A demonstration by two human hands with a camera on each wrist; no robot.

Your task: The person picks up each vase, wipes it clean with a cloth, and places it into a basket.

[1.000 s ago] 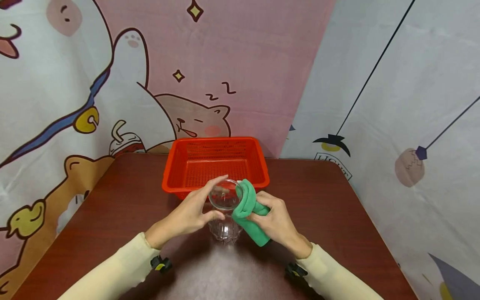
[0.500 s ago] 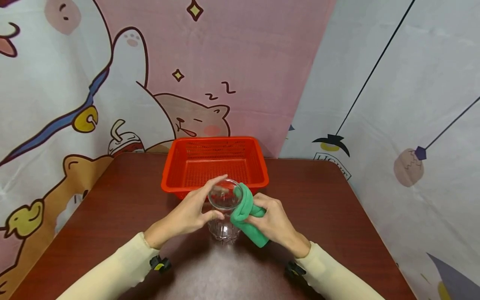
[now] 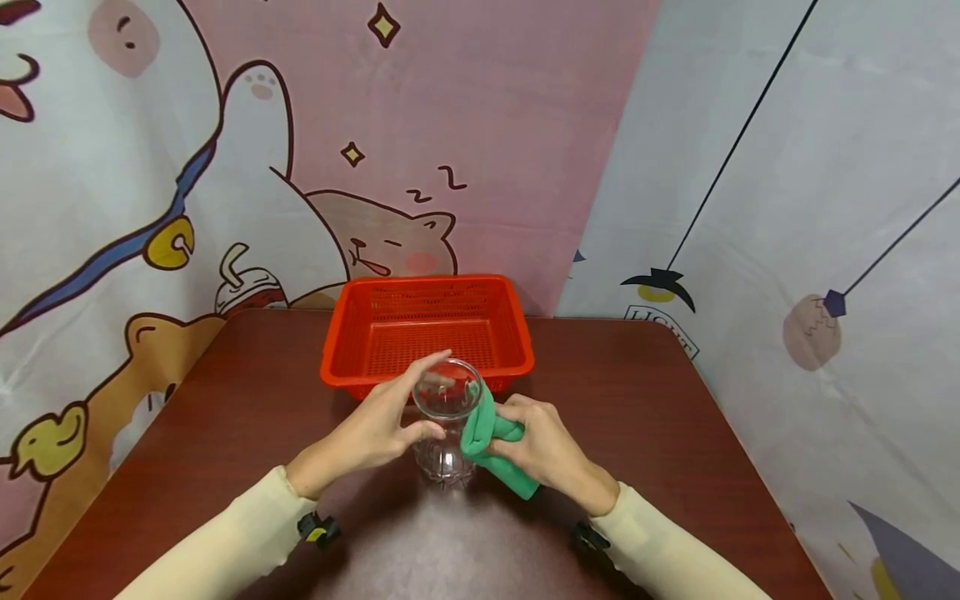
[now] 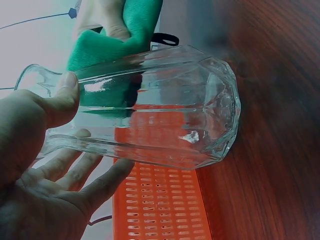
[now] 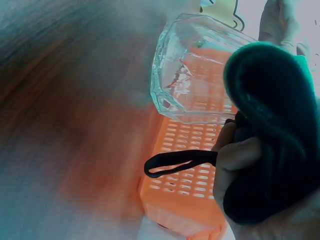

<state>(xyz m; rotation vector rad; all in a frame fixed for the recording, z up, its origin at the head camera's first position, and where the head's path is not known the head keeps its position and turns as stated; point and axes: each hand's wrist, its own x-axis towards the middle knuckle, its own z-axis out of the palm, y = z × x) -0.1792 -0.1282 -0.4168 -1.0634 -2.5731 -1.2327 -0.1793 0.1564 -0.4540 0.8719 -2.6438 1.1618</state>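
i see a clear faceted glass (image 3: pixel 447 417) against a green cloth (image 3: pixel 491 442). behind sits an orange-red slotted basket (image 3: pixel 427 329) on a dark reddish-brown table (image 3: pixel 637 400).

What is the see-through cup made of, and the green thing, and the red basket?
The cup looks like clear glass: glossy, faceted, with the basket showing through. The green thing seems a soft, matte cloth, since it folds and bunches. The red basket looks like shiny moulded plastic with rows of slots.

left hand (image 3: pixel 375 433) fingers curled, right hand (image 3: pixel 543 454) clenched, forearms converging
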